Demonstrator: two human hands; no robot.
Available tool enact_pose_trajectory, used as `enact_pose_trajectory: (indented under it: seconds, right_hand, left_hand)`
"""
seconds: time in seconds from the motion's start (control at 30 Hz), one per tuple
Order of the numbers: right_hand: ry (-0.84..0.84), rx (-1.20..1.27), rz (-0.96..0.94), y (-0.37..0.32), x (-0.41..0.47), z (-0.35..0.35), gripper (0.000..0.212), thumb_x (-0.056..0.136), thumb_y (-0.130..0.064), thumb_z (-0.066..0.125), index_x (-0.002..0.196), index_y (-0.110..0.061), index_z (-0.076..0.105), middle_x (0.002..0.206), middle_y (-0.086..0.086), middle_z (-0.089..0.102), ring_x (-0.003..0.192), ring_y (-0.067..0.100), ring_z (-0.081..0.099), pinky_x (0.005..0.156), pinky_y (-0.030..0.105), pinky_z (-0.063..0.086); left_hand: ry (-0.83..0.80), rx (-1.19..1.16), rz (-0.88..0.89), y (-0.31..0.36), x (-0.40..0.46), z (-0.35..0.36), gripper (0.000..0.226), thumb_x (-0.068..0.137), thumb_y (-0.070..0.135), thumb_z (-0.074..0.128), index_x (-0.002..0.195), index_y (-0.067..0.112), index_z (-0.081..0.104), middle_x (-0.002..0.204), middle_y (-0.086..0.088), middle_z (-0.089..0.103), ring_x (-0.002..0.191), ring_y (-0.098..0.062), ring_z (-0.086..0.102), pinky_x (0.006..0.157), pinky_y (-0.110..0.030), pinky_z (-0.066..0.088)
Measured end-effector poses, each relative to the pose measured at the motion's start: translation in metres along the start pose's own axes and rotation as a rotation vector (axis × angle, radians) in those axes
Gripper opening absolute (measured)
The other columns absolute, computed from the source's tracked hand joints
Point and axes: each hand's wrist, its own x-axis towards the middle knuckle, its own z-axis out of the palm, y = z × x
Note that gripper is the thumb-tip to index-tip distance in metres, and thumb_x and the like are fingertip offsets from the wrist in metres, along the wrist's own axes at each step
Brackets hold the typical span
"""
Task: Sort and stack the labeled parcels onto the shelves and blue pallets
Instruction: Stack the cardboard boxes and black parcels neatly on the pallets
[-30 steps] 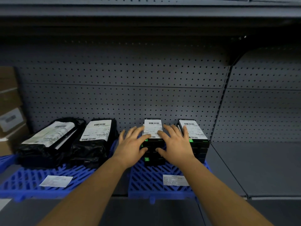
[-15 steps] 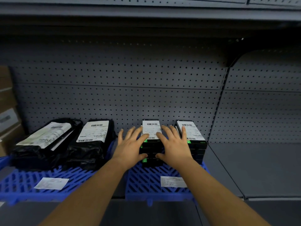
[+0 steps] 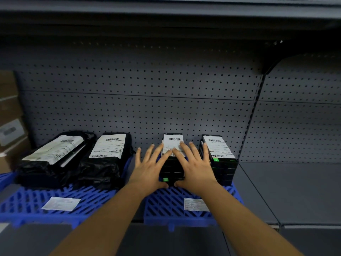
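Two box stacks (image 3: 173, 163) (image 3: 220, 159) are set side by side on the right pallet (image 3: 177, 209); at 9 o'clock, two bagged parcels (image 3: 53, 159) (image 3: 105, 159) are laid on the left pallet (image 3: 27, 204).

Your right has bare shelf (image 3: 287, 191) to reach along; the far pegboard (image 3: 147, 111) blocks you, and black bagged parcels (image 3: 73, 159) crowd the left pallet (image 3: 27, 206).

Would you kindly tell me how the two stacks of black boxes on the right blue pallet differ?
The left stack has both hands on it, the left hand and the right hand, fingers spread over its labelled top and front; the right stack stands untouched. The left stack's label is partly covered; the right stack's shows whole. Both are black boxes with green marks, topped by white barcode labels, standing on the same blue pallet.
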Motion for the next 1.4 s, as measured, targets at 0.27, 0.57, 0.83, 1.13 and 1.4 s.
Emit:
enact_pose_trajectory:
  seconds: [0.27, 0.57, 0.83, 1.13, 1.4]
  right_hand:
    - [0.02, 0.008, 0.047, 0.003, 0.003, 0.004, 0.1, 0.073, -0.067, 0.064, 0.15, -0.032, 0.011, 0.159, 0.004, 0.012, 0.147, 0.03, 0.007, 0.111, 0.063, -0.013]
    - [0.01, -0.022, 0.015, 0.006, 0.004, 0.005, 0.105, 0.068, -0.062, 0.071, 0.15, -0.034, 0.012, 0.158, 0.002, 0.015, 0.147, 0.031, 0.009, 0.111, 0.062, -0.014]
    - [0.026, 0.037, 0.041, 0.008, 0.002, 0.0, 0.097, 0.071, -0.07, 0.061, 0.149, -0.036, 0.014, 0.159, -0.001, 0.009, 0.147, 0.027, 0.002, 0.11, 0.058, -0.021]
    - [0.058, 0.06, 0.06, 0.007, 0.008, -0.008, 0.068, 0.084, -0.065, 0.051, 0.142, -0.031, 0.039, 0.16, 0.0, 0.012, 0.147, 0.025, 0.003, 0.112, 0.058, -0.018]
    - [0.055, 0.061, 0.077, 0.007, 0.003, -0.009, 0.066, 0.086, -0.061, 0.053, 0.142, -0.031, 0.039, 0.159, 0.001, 0.016, 0.147, 0.027, 0.007, 0.111, 0.058, -0.018]
  left_hand:
    - [0.025, 0.018, -0.028, -0.003, 0.007, -0.002, 0.116, 0.074, 0.058, 0.072, 0.149, 0.041, -0.015, 0.16, 0.004, -0.014, 0.147, -0.024, -0.014, 0.113, -0.059, -0.012]
    - [0.026, 0.042, -0.006, -0.004, 0.008, -0.004, 0.114, 0.074, 0.06, 0.07, 0.15, 0.039, -0.013, 0.16, 0.004, -0.014, 0.147, -0.025, -0.012, 0.114, -0.06, -0.01]
    - [0.049, -0.03, 0.025, -0.013, 0.008, -0.004, 0.098, 0.075, 0.071, 0.061, 0.151, 0.039, 0.008, 0.161, 0.005, -0.009, 0.148, -0.024, -0.01, 0.113, -0.059, -0.013]
    - [0.113, -0.045, 0.118, -0.018, 0.007, -0.012, 0.064, 0.091, 0.063, 0.042, 0.148, 0.038, 0.029, 0.162, 0.005, 0.005, 0.149, -0.021, -0.004, 0.115, -0.057, -0.01]
    - [0.119, -0.07, 0.12, -0.017, 0.005, -0.017, 0.054, 0.095, 0.05, 0.048, 0.146, 0.037, 0.034, 0.162, 0.006, 0.007, 0.149, -0.019, -0.002, 0.116, -0.055, -0.009]
